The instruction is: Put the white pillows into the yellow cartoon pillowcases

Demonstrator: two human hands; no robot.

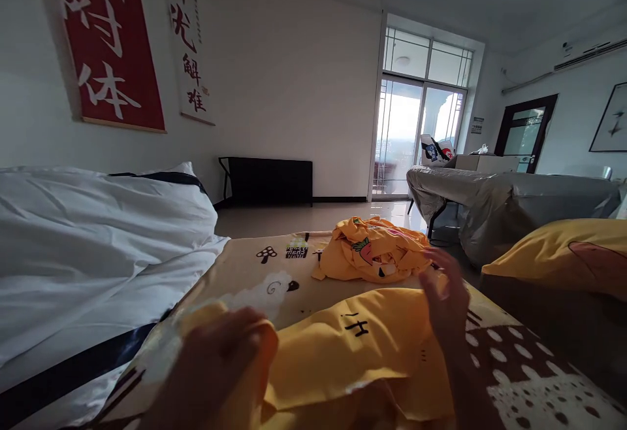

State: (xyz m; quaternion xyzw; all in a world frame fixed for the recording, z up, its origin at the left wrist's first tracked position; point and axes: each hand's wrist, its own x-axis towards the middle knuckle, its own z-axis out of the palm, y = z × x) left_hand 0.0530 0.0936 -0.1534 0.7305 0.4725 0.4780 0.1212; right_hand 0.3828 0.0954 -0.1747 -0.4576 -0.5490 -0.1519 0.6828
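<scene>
A yellow cloth (343,345) with dark lettering is stretched between my two hands, in front of me over a patterned blanket (196,306). My left hand (228,345) is closed on its left end, and a fold of the cloth hangs beside the fingers. At the cloth's upper right corner, my right hand (447,296) has its fingers bent around the edge; the fingertips are partly hidden. Just beyond the cloth lies a crumpled heap of orange-yellow fabric (372,250) with a carrot print. The cloth's near part runs out of view at the bottom.
White bedding (98,240) with a dark band lies at the left. On the right is a yellow pillow (558,250). Behind it stands a table (539,188) under a plastic cover. A black folded panel (272,180) leans by the far wall, left of a glass door (399,136).
</scene>
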